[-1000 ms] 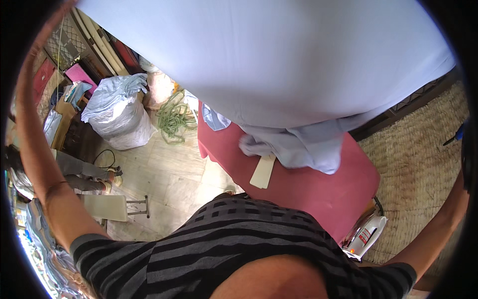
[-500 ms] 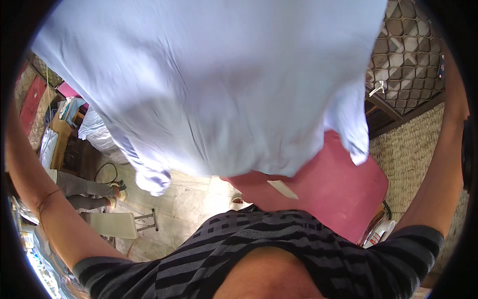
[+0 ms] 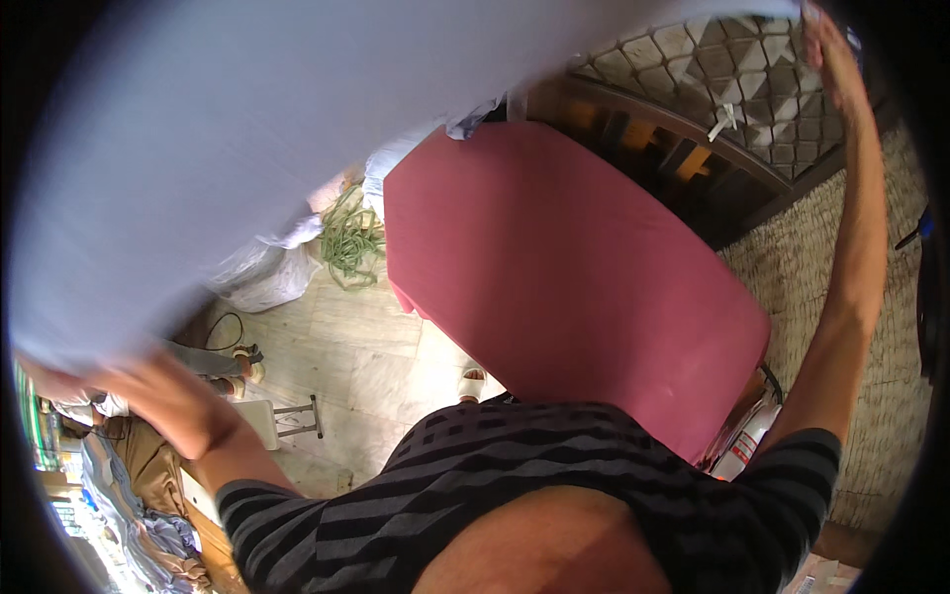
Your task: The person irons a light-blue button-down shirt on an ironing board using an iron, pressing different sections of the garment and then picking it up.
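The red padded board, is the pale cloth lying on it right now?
No, the red padded board is bare, and the pale cloth is held up in the air above it by the right hand and left hand.

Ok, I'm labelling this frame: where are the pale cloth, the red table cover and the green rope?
pale cloth (image 3: 247, 129), head view, middle of the spread fabric.
red table cover (image 3: 564, 287), head view, centre of its top.
green rope (image 3: 351, 238), head view, middle of the tangled pile on the floor.

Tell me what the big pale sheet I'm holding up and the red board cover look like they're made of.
Pale sheet: probably thin woven cloth, matte; it billows and blurs between the left hand and right hand. Red board cover: likely fabric, matte, stretched smooth over a padded top.
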`<state>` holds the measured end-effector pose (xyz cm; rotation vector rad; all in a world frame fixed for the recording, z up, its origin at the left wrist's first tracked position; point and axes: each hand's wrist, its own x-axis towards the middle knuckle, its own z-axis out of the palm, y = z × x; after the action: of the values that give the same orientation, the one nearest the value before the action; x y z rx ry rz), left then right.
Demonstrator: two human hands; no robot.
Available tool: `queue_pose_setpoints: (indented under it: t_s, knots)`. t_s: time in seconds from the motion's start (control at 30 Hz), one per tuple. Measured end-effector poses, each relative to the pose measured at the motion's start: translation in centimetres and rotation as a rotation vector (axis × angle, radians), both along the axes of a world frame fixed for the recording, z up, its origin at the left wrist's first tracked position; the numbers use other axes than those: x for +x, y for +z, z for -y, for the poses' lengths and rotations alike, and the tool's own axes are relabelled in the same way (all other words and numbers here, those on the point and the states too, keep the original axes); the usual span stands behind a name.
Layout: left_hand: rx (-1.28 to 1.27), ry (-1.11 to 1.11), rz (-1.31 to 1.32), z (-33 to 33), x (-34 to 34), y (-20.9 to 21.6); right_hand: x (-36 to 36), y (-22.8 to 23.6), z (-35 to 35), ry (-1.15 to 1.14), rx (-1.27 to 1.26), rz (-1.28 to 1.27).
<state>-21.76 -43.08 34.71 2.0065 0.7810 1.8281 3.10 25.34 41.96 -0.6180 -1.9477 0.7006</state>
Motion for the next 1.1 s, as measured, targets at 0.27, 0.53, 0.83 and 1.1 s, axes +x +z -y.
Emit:
queue_pose_setpoints:
  t_s: [0.27, 0.53, 0.83, 1.1]
  knots:
    - [-0.742, -0.649, 0.461, -12.8, 10.2, -26.8, 10.3, -31.6, 0.6, -0.051, -1.001, -0.57]
    - [-1.138, -0.732, 0.262, -17.4, 17.4, -35.0, 15.2, -39.8, -1.2, -0.514, -0.247, 0.502]
    - [-1.052, -0.898, -0.205, -22.5, 23.9, -36.1, 21.9, -40.4, -1.6, -0.73, -0.077, 0.439]
    - [-1.103, -0.811, -0.271, -24.3, 22.2, -33.4, 17.9, -42.3, 4.3, -0.798, 0.136, 0.682]
